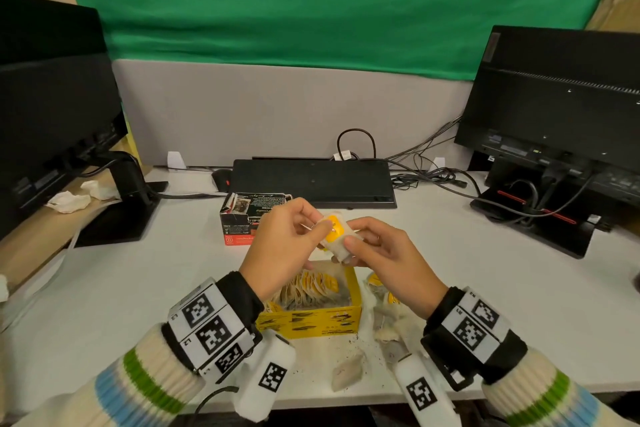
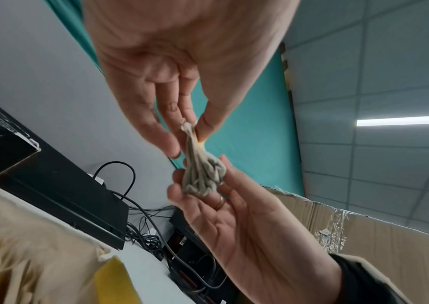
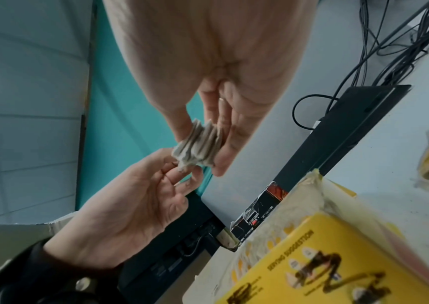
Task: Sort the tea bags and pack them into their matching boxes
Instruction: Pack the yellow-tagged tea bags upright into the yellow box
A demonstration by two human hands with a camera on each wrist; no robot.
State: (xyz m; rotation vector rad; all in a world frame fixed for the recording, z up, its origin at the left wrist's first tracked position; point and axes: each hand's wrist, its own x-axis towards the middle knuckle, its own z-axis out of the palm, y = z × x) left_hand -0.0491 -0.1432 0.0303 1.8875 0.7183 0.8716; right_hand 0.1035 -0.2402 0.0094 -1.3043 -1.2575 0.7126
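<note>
- The left hand (image 1: 284,243) and the right hand (image 1: 384,253) meet above the tabletop (image 1: 138,305), both raised over the open yellow box (image 1: 311,321).
- Between them is a small stack of tea bags (image 1: 337,236) with yellow tags. The left wrist view shows it as a pleated bundle (image 2: 203,174), the right wrist view as a fan of folded edges (image 3: 197,148).
- Left grip: clamped on the top of the stack, thumb and fingertips (image 2: 172,144) pinching its narrow end.
- Right grip: clamped on the lower part of the stack, thumb on one face and fingers (image 3: 221,164) curled behind the other. A ring sits on 1 finger.
- Directly below both grips, the yellow box holds a row of tea bags (image 1: 308,288) standing on edge, yellow tags upward.
- Just right of the yellow box, under the right wrist, loose tea bags (image 1: 384,302) lie in a heap on the tabletop, with 1 more bag (image 1: 346,373) nearer the person and dark crumbs scattered around.
- Beyond the left grip, a black and red box (image 1: 239,222) stands open; the left hand hides part of it.
- Farther back lie a black keyboard (image 1: 311,182) and a mouse (image 1: 221,178), with a monitor (image 1: 52,107) to the left and a second monitor (image 1: 561,104) to the right.
</note>
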